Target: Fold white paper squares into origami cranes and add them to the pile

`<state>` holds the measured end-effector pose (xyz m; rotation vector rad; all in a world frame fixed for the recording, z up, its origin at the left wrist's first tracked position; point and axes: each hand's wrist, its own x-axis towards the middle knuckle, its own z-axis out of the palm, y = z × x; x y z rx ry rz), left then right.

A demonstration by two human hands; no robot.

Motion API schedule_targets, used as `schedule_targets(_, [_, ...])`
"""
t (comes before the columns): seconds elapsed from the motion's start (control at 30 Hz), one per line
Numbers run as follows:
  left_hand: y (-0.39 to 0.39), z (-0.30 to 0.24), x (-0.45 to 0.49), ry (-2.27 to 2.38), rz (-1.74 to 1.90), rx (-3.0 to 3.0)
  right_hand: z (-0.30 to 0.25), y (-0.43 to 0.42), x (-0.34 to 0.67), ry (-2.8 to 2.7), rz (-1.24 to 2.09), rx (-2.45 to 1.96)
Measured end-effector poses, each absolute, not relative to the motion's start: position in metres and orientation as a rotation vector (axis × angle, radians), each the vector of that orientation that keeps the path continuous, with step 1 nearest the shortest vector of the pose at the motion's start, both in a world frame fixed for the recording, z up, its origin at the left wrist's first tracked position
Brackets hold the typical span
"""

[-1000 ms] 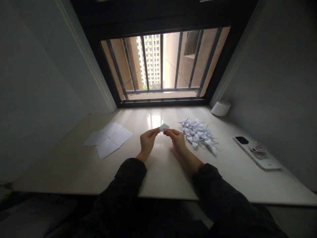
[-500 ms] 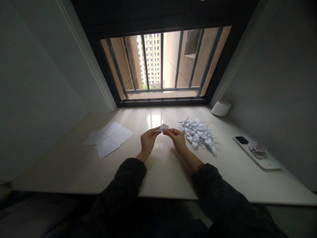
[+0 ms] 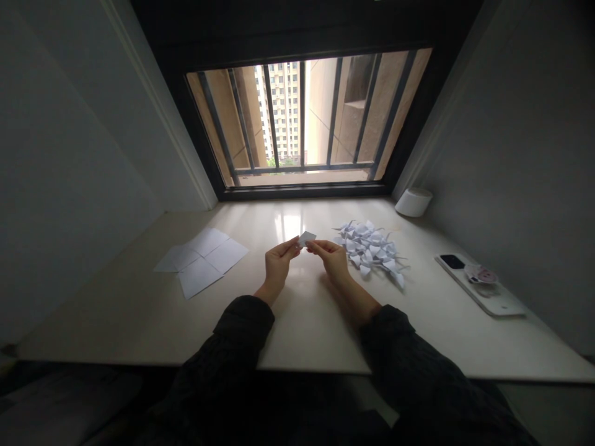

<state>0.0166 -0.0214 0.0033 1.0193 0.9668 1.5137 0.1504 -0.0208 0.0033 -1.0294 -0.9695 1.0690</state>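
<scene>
A small folded piece of white paper (image 3: 307, 237) is held up over the middle of the sill, pinched from both sides. My left hand (image 3: 279, 260) grips its left edge between thumb and fingers. On the other side, my right hand (image 3: 331, 257) is closed on the lower right part of the paper. The fingertips cover its lower edge, so the folds there are hidden. Just right of my right hand lies a heap of folded white paper cranes (image 3: 372, 248). Left of my left hand, several flat white paper squares (image 3: 211, 257) are spread, partly overlapping.
A pale, glossy sill (image 3: 297, 328) carries everything. A white phone (image 3: 483, 288) with a round grip on its back lies at the right. Near the right wall a white cylinder-shaped object (image 3: 413, 202) stands below the dark-framed, barred window (image 3: 302, 193).
My left hand has shifted slightly, with its fingers now at the paper's left edge. The paper shows more as a diamond shape. The heap and squares are unchanged.
</scene>
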Motion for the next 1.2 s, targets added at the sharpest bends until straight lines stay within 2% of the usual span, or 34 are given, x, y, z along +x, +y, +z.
schedule_targets(0.87, [-0.0234, 0.0004, 0.0145, 1.036, 1.442, 1.177, -0.0055, -0.0172, 0.1488, -0.935, 1.009, -0.912])
schedule_targets(1.2, [-0.0208, 0.0008, 0.0138, 0.998, 1.44, 1.135, -0.0038, -0.0193, 0.1463, -0.926, 1.08, -0.916])
